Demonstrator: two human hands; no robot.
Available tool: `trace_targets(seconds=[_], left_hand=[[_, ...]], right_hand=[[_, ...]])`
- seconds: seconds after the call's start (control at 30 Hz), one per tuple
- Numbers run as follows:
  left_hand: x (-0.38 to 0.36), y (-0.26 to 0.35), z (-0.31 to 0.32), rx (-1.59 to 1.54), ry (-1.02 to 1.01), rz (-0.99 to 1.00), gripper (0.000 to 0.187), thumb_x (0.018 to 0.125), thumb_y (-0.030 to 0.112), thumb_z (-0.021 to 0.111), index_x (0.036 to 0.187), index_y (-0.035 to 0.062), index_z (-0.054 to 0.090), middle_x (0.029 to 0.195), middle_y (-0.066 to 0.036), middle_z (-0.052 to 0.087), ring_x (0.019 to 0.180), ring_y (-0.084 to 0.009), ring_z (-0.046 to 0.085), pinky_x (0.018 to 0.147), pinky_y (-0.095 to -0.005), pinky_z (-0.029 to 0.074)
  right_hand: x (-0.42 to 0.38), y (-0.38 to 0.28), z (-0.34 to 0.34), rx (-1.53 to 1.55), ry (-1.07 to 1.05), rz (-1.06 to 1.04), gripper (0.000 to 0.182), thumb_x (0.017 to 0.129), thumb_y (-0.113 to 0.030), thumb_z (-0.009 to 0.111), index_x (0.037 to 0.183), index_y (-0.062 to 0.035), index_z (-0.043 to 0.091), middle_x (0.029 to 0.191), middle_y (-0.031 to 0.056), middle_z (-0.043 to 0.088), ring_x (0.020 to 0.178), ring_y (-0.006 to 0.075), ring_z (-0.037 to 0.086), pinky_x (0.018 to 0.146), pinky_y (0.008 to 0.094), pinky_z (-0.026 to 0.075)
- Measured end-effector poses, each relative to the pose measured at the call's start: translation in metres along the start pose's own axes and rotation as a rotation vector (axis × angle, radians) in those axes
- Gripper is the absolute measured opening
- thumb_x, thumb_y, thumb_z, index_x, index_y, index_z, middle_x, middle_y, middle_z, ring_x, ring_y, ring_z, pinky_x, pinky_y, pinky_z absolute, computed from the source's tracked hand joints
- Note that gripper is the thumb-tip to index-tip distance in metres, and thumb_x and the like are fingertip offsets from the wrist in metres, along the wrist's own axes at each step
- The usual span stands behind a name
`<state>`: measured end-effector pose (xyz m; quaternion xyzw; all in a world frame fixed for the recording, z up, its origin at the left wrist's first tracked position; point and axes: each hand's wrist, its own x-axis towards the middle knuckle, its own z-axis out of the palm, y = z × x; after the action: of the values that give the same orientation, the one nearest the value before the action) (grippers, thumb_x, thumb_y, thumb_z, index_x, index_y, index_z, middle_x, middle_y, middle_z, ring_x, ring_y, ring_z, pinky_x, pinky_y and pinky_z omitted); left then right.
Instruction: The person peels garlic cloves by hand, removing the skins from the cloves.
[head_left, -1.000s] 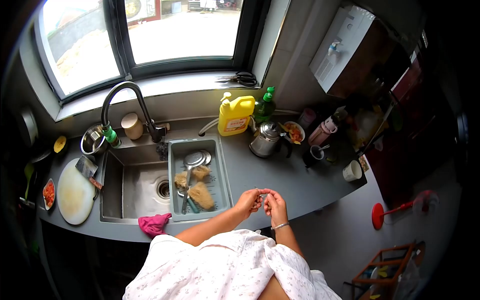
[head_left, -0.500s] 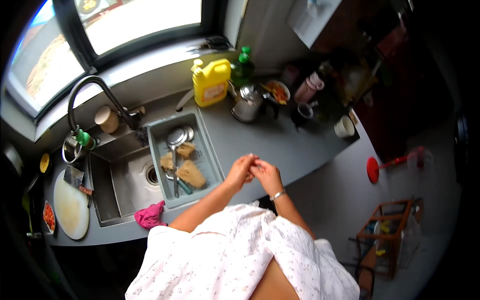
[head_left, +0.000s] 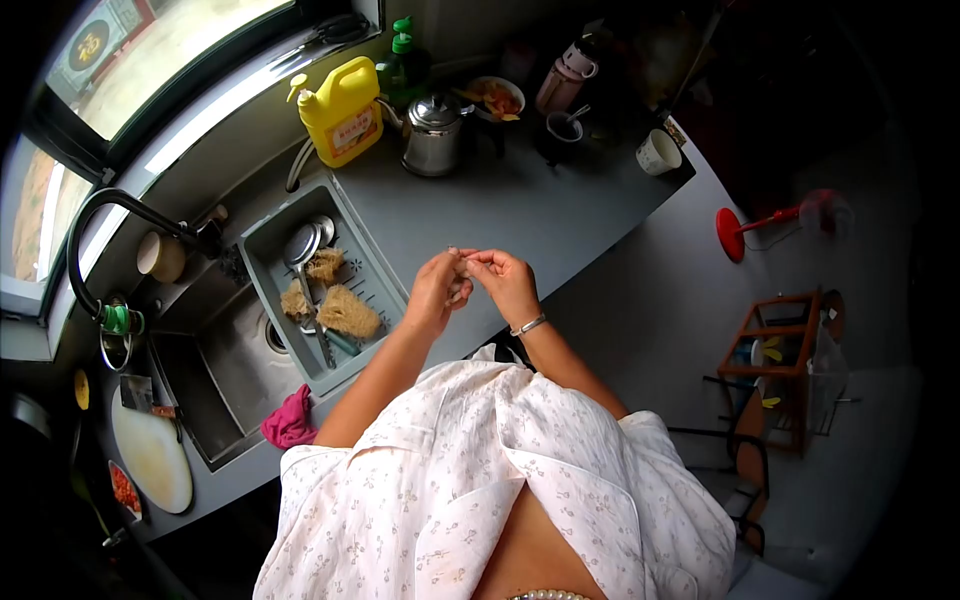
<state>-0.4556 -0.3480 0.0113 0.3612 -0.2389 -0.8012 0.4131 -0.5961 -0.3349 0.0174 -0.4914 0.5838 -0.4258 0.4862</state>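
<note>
My left hand and my right hand meet above the front edge of the grey counter. Both have curled fingers, and their fingertips touch. Something small and pale may be between them, too small to make out. A silvery bracelet circles my right wrist. Nearest to my left hand is the grey drain tray, which holds a brown scrubbing pad, smaller fibrous pieces and metal ladles.
Behind are a yellow jug, a metal kettle, a bowl of food and a white cup. Leftward lie the sink, pink cloth, round board and cleaver. A red stand is at right.
The view has turned and shifted, so the counter objects appear further left and higher. My hands remain together, with the fingers slightly rearranged.
</note>
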Motion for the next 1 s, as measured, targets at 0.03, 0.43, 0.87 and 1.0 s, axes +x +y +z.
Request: trace_targets(seconds=[0.03,0.43,0.87,1.0], left_hand=[[0.000,0.000,0.001,-0.012,0.001,0.003,0.036,0.099,0.033,0.042,0.107,0.0009,0.057,0.076,-0.002,0.056,0.054,-0.0077,0.048,0.042,-0.0203,0.031],[-0.005,0.001,0.007,-0.063,0.069,0.216,0.030,0.085,0.010,0.068,0.112,0.0034,0.057,0.082,-0.001,0.060,0.057,-0.0037,0.047,0.044,-0.0175,0.031],[-0.002,0.014,0.004,-0.267,0.058,0.082,0.016,0.089,0.017,0.061,0.095,0.0021,0.058,0.079,-0.002,0.057,0.054,-0.0046,0.045,0.041,-0.0171,0.030],[-0.003,0.019,0.003,-0.201,0.034,0.022,0.018,0.090,0.020,0.060,0.088,0.0035,0.056,0.076,-0.002,0.056,0.054,-0.0044,0.044,0.041,-0.0175,0.030]], right_hand=[[-0.001,-0.001,0.000,0.000,-0.003,0.006,0.018,0.087,-0.013,0.064,0.094,0.0031,0.066,0.075,0.0043,0.069,0.060,0.0054,0.058,0.054,0.0198,0.045],[0.010,-0.009,-0.009,0.563,-0.063,0.252,0.017,0.088,-0.020,0.065,0.091,-0.0042,0.060,0.061,-0.0054,0.048,0.042,0.0005,0.036,0.037,0.0159,0.023],[0.019,-0.025,-0.015,0.000,-0.079,-0.159,0.018,0.087,-0.016,0.068,0.098,-0.0021,0.069,0.067,-0.0012,0.063,0.057,0.0043,0.054,0.053,0.0192,0.043],[0.021,-0.030,-0.019,-0.119,-0.111,-0.270,0.018,0.085,-0.016,0.069,0.098,-0.0039,0.071,0.072,0.0035,0.068,0.061,0.0055,0.058,0.056,0.0210,0.046]])
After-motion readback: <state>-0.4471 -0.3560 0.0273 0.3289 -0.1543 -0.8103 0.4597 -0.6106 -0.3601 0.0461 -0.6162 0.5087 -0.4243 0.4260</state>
